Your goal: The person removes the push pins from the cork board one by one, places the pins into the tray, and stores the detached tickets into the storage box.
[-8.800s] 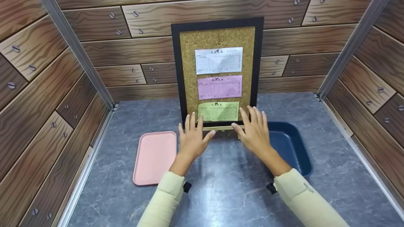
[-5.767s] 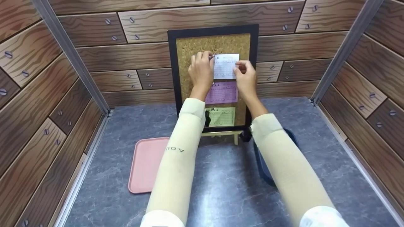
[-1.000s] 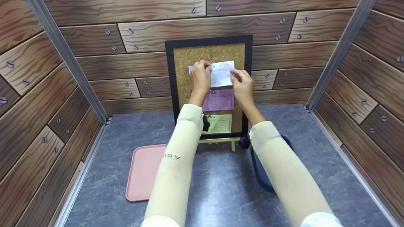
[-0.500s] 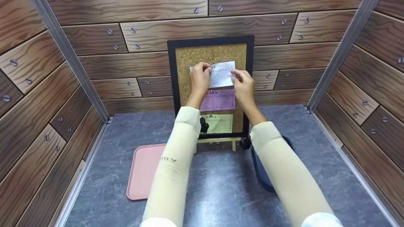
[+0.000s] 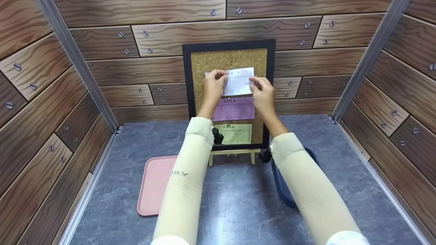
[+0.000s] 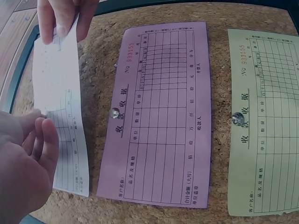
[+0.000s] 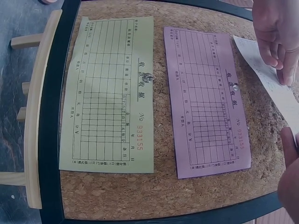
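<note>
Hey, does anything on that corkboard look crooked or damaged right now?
The white slip looks askew: the right hand pinches its side, the left hand is at its top, and it slants compared with the pinned purple slip and green slip. I see no damage.

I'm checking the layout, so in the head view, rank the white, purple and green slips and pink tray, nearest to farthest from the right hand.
1. White slip, touching the right hand.
2. Purple slip, just below it.
3. Green slip, lowest on the corkboard.
4. Pink tray, at lower left.
</note>
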Available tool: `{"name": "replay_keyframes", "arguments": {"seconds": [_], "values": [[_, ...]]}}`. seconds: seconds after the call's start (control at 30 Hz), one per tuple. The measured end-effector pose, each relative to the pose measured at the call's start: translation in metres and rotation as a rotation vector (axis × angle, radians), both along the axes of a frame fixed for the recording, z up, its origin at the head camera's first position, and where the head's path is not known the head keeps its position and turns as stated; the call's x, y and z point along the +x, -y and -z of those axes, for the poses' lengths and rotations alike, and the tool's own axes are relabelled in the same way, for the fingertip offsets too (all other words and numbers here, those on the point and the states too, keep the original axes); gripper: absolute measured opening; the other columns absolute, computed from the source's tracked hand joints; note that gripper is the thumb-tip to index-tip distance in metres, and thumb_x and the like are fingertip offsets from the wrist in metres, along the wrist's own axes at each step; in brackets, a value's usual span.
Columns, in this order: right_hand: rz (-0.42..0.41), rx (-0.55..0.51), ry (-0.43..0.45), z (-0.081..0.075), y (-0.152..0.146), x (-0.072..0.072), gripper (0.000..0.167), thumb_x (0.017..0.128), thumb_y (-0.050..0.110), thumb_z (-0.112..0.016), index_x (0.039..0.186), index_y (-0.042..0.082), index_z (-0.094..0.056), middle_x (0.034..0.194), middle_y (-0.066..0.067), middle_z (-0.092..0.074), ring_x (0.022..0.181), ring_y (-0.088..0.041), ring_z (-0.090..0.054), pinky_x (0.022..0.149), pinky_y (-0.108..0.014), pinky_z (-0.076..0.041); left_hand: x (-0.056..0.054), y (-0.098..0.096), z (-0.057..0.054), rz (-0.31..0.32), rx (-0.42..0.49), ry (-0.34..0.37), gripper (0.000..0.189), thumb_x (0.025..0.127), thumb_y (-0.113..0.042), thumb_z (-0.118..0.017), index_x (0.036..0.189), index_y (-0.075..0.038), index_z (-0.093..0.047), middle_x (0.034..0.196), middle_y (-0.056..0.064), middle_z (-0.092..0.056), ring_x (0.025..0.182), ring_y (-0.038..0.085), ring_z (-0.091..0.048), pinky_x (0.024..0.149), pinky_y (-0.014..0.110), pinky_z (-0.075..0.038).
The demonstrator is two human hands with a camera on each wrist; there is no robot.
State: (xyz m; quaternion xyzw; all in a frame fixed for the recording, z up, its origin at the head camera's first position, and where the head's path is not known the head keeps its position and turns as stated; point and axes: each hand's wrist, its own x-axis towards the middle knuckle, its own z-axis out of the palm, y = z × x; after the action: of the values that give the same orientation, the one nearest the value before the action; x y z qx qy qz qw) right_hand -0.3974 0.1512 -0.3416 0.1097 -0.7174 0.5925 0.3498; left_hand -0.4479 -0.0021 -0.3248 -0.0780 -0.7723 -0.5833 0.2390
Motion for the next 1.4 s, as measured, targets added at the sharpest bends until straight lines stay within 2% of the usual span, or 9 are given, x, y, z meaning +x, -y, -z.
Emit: {"name": "replay_keyframes", "arguments": {"seconds": [0.1,0.37,0.5,0.73,0.9,1.0,1.2,1.4], "values": [[0.001,0.009,-0.006,-0.007,0.004,0.012,0.023,0.09,-0.015,-0.058,0.111,-0.016,-0.068,0.108,-0.031,-0.065,0.093,-0.03,-0.061,0.083,-0.023,-0.049,0.001,0.002,0.0,0.029,0.044,0.002,0.012,0.093,-0.005,-0.069,0.102,0.001,-0.074,0.096,0.011,-0.074,0.078,0.008,-0.058,0.07,0.016,-0.044],[-0.019,-0.014,-0.013,-0.005,0.003,0.018,0.022,0.091,-0.015,-0.058,0.111,-0.018,-0.067,0.108,-0.031,-0.063,0.096,-0.033,-0.06,0.083,-0.023,-0.048,0.01,0.009,0.003,0.111,0.175,-0.006,0.011,0.093,-0.003,-0.068,0.102,0.003,-0.072,0.08,0.001,-0.065,0.059,0.006,-0.052,0.054,0.017,-0.043],[-0.023,-0.018,-0.043,-0.004,0.0,0.022,0.021,0.09,-0.016,-0.059,0.11,-0.017,-0.067,0.108,-0.032,-0.064,0.094,-0.035,-0.059,0.081,-0.021,-0.047,0.018,0.015,0.007,0.144,0.23,-0.007,0.013,0.094,-0.001,-0.066,0.104,0.005,-0.071,0.08,0.0,-0.063,0.056,0.007,-0.051,0.052,0.018,-0.044],[-0.017,0.001,-0.095,-0.003,-0.01,0.038,0.021,0.09,-0.016,-0.059,0.109,-0.016,-0.068,0.105,-0.03,-0.064,0.087,-0.026,-0.059,0.077,-0.018,-0.048,0.038,0.035,0.022,0.125,0.244,-0.04,0.013,0.094,-0.004,-0.068,0.103,0.004,-0.072,0.082,0.003,-0.067,0.056,0.008,-0.053,0.052,0.021,-0.046],[-0.032,-0.014,-0.105,0.009,-0.024,0.037,0.021,0.09,-0.014,-0.061,0.11,-0.014,-0.069,0.106,-0.03,-0.064,0.09,-0.021,-0.059,0.08,-0.02,-0.049,0.051,0.053,0.034,0.13,0.291,-0.055,0.013,0.093,-0.003,-0.068,0.103,0.005,-0.071,0.087,0.014,-0.071,0.057,0.017,-0.055,0.053,0.028,-0.05],[-0.037,-0.029,-0.094,0.018,-0.033,0.037,0.021,0.091,-0.011,-0.063,0.11,-0.01,-0.071,0.108,-0.024,-0.066,0.091,-0.016,-0.059,0.081,-0.019,-0.049,0.06,0.062,0.041,0.124,0.306,-0.049,0.013,0.092,-0.003,-0.069,0.102,0.004,-0.071,0.091,0.019,-0.071,0.057,0.021,-0.054,0.052,0.027,-0.05],[-0.032,-0.042,-0.098,0.025,-0.047,0.05,0.02,0.091,-0.007,-0.066,0.109,-0.005,-0.073,0.102,-0.008,-0.067,0.088,-0.012,-0.06,0.08,-0.02,-0.051,0.078,0.078,0.055,0.096,0.31,-0.046,0.013,0.092,-0.004,-0.07,0.102,0.003,-0.072,0.088,0.012,-0.071,0.056,0.011,-0.052,0.051,0.022,-0.047],[-0.04,-0.06,-0.143,0.033,-0.06,0.068,0.02,0.09,-0.008,-0.068,0.109,-0.007,-0.072,0.1,-0.002,-0.067,0.086,-0.013,-0.061,0.077,-0.02,-0.052,0.096,0.095,0.073,0.077,0.356,-0.01,0.013,0.092,-0.003,-0.069,0.102,0.004,-0.071,0.088,0.015,-0.07,0.055,0.012,-0.053,0.049,0.02,-0.047]]}}
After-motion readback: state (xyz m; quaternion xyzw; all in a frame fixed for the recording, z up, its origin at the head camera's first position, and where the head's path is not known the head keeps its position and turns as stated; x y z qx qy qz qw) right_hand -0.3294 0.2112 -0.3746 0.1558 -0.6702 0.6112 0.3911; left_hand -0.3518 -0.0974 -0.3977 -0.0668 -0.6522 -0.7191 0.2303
